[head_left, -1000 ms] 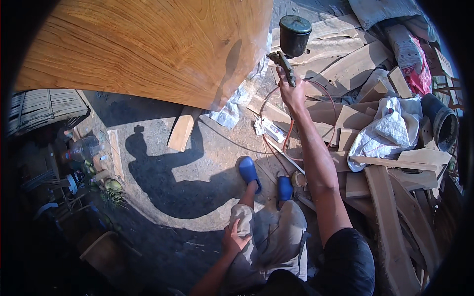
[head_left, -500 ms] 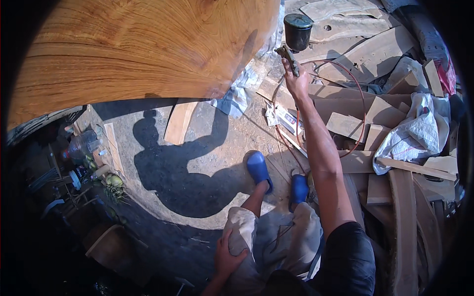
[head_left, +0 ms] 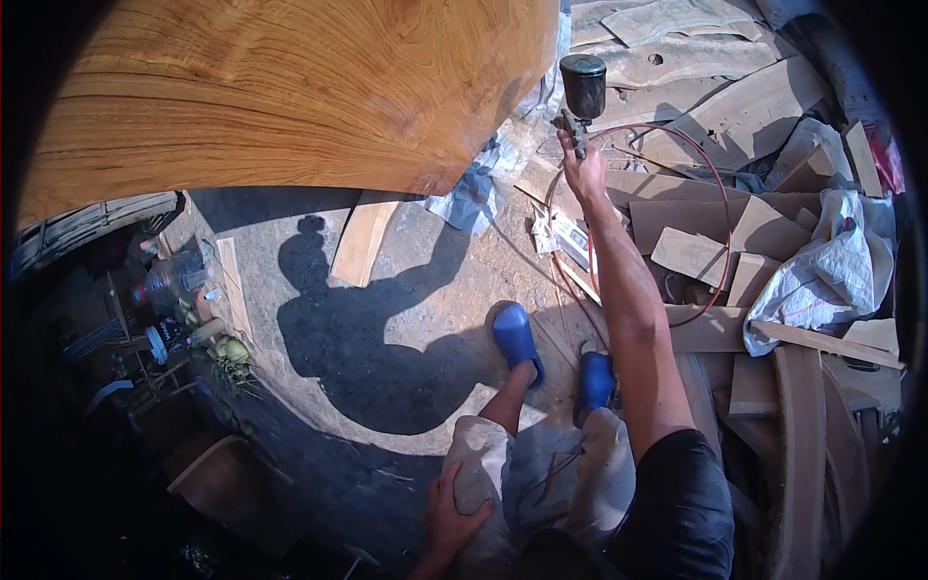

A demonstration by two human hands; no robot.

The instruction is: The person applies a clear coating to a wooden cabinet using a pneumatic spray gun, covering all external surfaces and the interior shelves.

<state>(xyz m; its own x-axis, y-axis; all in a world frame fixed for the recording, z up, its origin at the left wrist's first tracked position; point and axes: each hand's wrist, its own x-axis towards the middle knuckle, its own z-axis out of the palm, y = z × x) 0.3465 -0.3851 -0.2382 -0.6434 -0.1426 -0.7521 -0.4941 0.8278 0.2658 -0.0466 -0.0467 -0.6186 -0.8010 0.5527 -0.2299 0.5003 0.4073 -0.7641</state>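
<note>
My right hand is wrapped round the handle of a spray gun, out at the end of my stretched arm. A dark lidded paint cup sits on top of the gun. From the gun a reddish-brown hose loops over the wood on the right. Left of the gun, a large glossy wooden slab with swirling grain fills the upper left; the gun is apart from its edge. My left hand rests on my left knee, its thumb spread from the fingers, holding no object.
Cut boards and offcuts lie piled on the right, with a white woven sack over them. Plastic sheeting lies by the slab's corner. A single board is on the floor under its edge. Bottles and clutter stand at left.
My right hand and the spray gun have come slightly nearer, down from the top edge. The view has shifted a little. My left hand stays on the knee.
</note>
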